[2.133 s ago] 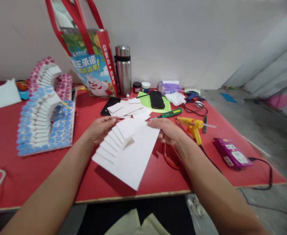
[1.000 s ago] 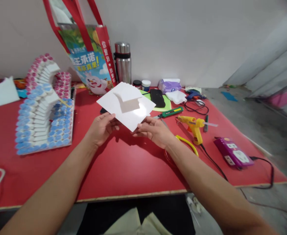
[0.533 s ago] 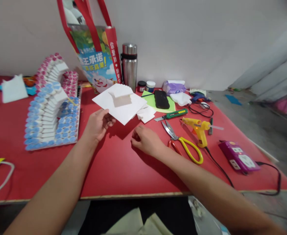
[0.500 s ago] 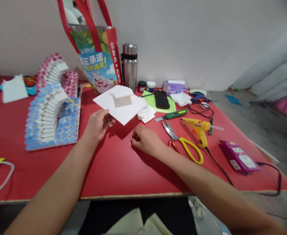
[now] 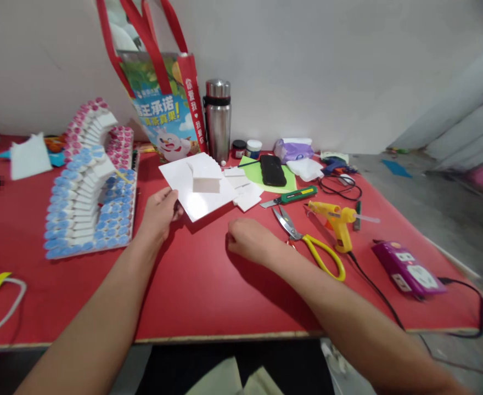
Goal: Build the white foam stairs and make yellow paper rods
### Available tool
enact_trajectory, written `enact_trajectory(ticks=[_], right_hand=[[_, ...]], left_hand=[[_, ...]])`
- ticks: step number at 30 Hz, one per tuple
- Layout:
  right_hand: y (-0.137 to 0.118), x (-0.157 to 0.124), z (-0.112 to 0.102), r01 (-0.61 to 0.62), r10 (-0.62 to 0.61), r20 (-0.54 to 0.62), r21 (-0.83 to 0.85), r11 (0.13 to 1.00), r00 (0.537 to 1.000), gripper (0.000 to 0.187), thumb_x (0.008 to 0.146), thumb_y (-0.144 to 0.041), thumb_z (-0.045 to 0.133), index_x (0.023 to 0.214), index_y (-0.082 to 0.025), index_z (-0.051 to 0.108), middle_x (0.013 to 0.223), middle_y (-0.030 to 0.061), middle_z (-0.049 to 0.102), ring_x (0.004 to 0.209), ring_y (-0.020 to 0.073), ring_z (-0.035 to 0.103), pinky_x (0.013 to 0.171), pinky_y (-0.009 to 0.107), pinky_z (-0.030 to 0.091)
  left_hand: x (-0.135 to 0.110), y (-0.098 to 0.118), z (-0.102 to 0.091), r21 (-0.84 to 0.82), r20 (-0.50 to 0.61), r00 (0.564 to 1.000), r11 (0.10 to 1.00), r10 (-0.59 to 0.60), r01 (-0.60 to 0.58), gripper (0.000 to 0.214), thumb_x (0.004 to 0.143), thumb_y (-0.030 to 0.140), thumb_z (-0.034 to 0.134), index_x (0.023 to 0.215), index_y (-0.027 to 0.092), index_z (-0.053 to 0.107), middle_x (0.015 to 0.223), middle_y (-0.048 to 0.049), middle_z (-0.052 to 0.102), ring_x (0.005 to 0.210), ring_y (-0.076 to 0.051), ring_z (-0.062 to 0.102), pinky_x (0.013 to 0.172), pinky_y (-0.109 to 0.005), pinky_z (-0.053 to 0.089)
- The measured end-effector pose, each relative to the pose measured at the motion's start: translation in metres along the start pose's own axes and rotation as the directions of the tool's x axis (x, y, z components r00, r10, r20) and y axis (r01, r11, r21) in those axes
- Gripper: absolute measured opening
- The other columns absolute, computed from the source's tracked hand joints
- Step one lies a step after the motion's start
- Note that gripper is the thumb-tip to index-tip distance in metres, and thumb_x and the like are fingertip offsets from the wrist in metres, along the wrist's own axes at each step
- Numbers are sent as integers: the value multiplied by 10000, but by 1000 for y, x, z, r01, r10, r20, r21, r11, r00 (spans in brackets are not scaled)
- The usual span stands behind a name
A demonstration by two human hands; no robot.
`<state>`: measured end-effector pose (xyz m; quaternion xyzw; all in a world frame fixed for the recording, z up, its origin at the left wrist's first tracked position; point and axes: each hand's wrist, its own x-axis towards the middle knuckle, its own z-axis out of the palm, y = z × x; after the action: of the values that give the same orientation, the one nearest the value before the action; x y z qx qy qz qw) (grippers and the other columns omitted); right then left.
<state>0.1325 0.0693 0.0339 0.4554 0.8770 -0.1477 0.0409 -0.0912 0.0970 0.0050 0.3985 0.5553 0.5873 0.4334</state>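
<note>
My left hand (image 5: 162, 211) pinches the left corner of a white board (image 5: 199, 206), which is tilted and catches the light. A small white stepped piece (image 5: 206, 174) stands on the board. My right hand (image 5: 247, 238) is curled closed above the red table, right of the board and apart from it; its fingertips are hidden. Loose white cut pieces (image 5: 248, 196) lie just beyond the board's right edge. Right of my right hand are yellow-handled scissors (image 5: 321, 255), with a green utility knife (image 5: 296, 195) farther back.
A yellow glue gun (image 5: 339, 226) and a purple box with a cord (image 5: 408, 269) lie on the right. Blue and pink stepped models (image 5: 85, 203) stand on the left. At the back are a shopping bag (image 5: 169, 118), steel flask (image 5: 218, 123) and black phone (image 5: 272, 170).
The board has tilted in my left hand, its near corner shifting left and toward me. My right hand has drawn slightly right, its fingers curling in more. The view has shifted a little.
</note>
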Motion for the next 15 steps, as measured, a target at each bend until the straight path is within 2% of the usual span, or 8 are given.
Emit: enact_trajectory(ticks=[3,6,10,13,15], right_hand=[[20,-4,-3,-49,53,-27,118,992,998,143,783,-111,644,778,-163,777,856,129,777,778,234,694,628,301,414],[38,-7,-4,-79,101,-112,185,980,989,123,784,-115,654,763,-176,759,846,97,768,762,209,671,629,288,405],[45,-10,-6,-96,135,-137,258,961,981,109,815,-114,643,778,-175,725,839,69,759,735,176,648,628,270,404],[40,-10,-6,-68,102,-104,291,954,989,73,838,-131,653,844,-159,720,866,71,760,742,165,652,638,258,420],[36,-10,-5,-65,96,-103,270,961,990,78,832,-142,671,890,-151,722,907,83,764,769,174,664,641,259,424]], left_hand=[[3,-3,-3,18,-72,997,1000,1,0,122,781,273,647,727,181,587,546,30,530,412,-68,450,385,-178,244],[6,-6,-3,16,-115,993,999,-31,33,118,777,273,650,738,175,596,521,42,502,396,-66,426,388,-173,264],[8,-8,-3,41,-128,991,998,-37,43,117,783,267,638,837,164,648,525,51,490,403,-73,409,401,-172,287],[12,-13,-7,120,-175,985,993,12,9,240,782,281,652,994,173,668,657,22,579,496,-102,496,480,-197,388],[15,-17,-12,267,-232,967,963,109,-44,380,762,307,702,1114,174,648,847,-34,657,677,-157,610,611,-244,479]])
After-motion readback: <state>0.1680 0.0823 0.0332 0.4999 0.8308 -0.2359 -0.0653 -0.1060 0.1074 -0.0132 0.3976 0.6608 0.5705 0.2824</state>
